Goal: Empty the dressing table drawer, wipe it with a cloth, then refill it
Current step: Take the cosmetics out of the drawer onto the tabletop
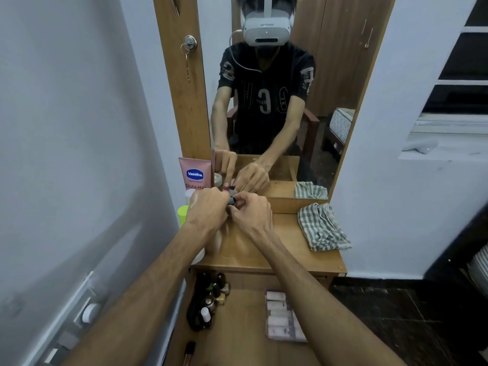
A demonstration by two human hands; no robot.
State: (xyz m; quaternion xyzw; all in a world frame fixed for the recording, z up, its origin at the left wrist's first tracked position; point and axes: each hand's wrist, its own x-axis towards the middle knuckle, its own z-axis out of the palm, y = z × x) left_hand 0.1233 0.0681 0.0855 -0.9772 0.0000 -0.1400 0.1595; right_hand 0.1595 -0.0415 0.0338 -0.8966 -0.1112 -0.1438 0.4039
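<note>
- Lying nearest, at the lower edge of the view: a dark slim tube on the floor of the open drawer, at its left side.
- Drawer, pulled out beneath the surface: wooden; it holds a cluster of small bottles at the left, dark and gold, one with a white cap, and a clear flat case of pale pink compartments at the right. The middle of the drawer floor is bare wood.
- Two bare forearms, reaching over the drawer toward the back of the surface.
- Left hand: fingers curled, its grip closed on a small dark item; what the item is cannot be told.
- Right hand: fingers curled, pinching the same small dark item from the other side; the two hands touch.
- Checked cloth: grey and white, crumpled, lying at the right of the surface, well apart from both hands.
- Left edge of the surface: a lime-green cap, a white cap behind it, and a pink Vaseline tube standing against the mirror frame.
- Mirror: wood-framed, reflecting a seated person in a dark printed shirt wearing a white headset, both hands, and the cloth.
- Lock with key, set in the left frame panel.
</note>
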